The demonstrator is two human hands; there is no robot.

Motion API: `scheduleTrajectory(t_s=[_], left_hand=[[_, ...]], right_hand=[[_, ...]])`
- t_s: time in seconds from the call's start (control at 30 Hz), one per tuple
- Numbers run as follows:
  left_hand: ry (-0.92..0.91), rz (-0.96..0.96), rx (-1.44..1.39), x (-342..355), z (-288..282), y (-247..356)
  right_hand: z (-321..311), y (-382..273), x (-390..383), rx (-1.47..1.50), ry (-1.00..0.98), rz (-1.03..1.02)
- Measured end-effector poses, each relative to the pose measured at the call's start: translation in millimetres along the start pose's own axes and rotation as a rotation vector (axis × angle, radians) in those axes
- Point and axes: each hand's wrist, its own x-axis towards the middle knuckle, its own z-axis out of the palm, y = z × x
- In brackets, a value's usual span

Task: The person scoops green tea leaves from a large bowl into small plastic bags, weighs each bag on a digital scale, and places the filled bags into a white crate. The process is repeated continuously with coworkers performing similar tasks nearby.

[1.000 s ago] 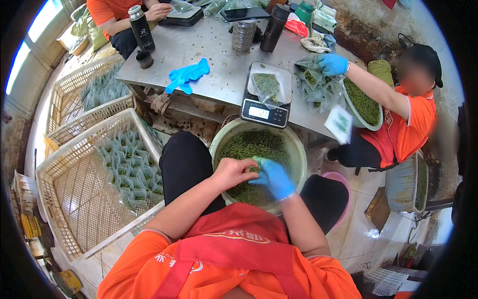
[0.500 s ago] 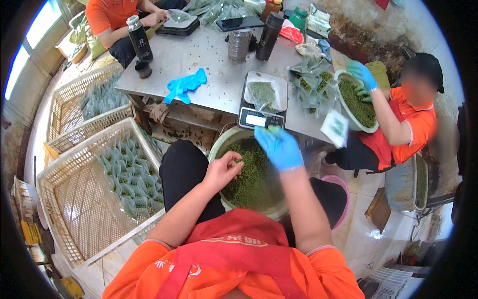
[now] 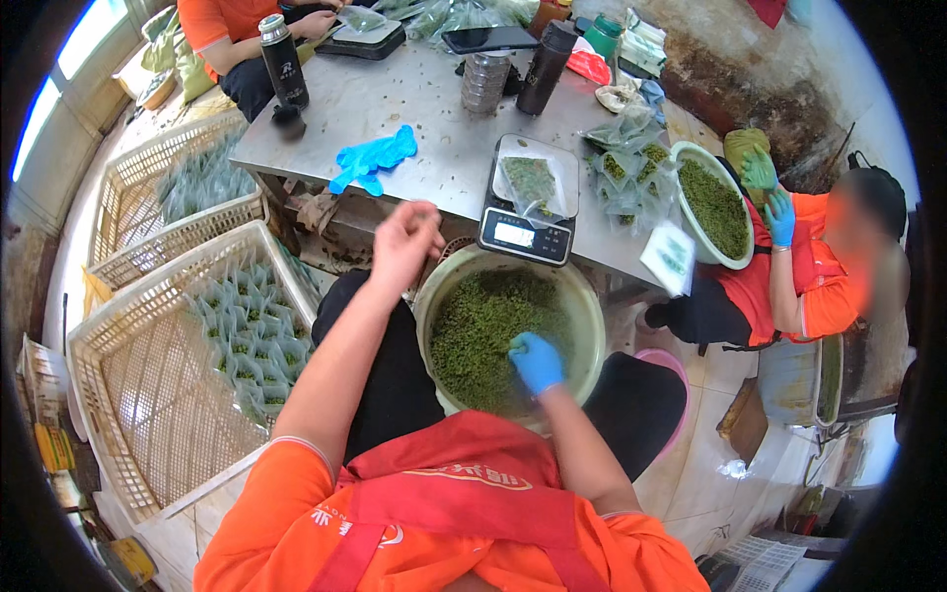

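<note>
My blue-gloved right hand [image 3: 538, 363] is down in a round, pale basin [image 3: 589, 326] between my knees. Its fingers curl into the small green peppercorns [image 3: 483, 331] heaped there. My bare left hand [image 3: 406, 242] is raised beyond the basin's left side, near the table edge, with fingers bent together. Whatever it may hold is hidden. Beyond the basin, a digital scale [image 3: 525, 237] stands at the table's front edge. On its pan lies a clear bag [image 3: 531, 185] with green contents.
The metal table [image 3: 434, 148] bears a blue glove [image 3: 375, 158], dark flasks [image 3: 546, 69] and filled bags [image 3: 626, 168]. Plastic crates [image 3: 148, 414] with bags stand at left. A co-worker at right sits by another basin [image 3: 715, 207]; another person works at the far left.
My right hand has come down from beside the scale into the peppercorns. My left hand has left the basin, moving up and left. The right co-worker's hands have lifted from their basin.
</note>
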Motion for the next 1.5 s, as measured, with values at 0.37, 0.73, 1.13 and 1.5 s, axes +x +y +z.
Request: scheduleTrajectory(t_s=[0.37, 0.73, 1.13, 1.5], left_hand=[[0.018, -0.049, 0.37, -4.7, 6.3, -3.8], [0.017, -0.009, 0.425, -4.6, 7.5, 1.4], [0.34, 0.763, 1.18, 11.1, 21.4, 8.0], [0.155, 0.352, 1.013, 7.9, 17.8, -22.7]], right_hand=[[-73.9, -68.6, 36.5, 0.04, 0.346, -0.408], [-84.1, -107.6, 67.2, 0.035, 0.653, -0.51], [-102.7, -189.2, 116.5, -0.665, 0.209, -0.497], [-65.2, -187.9, 111.0, -0.251, 0.099, -0.557]])
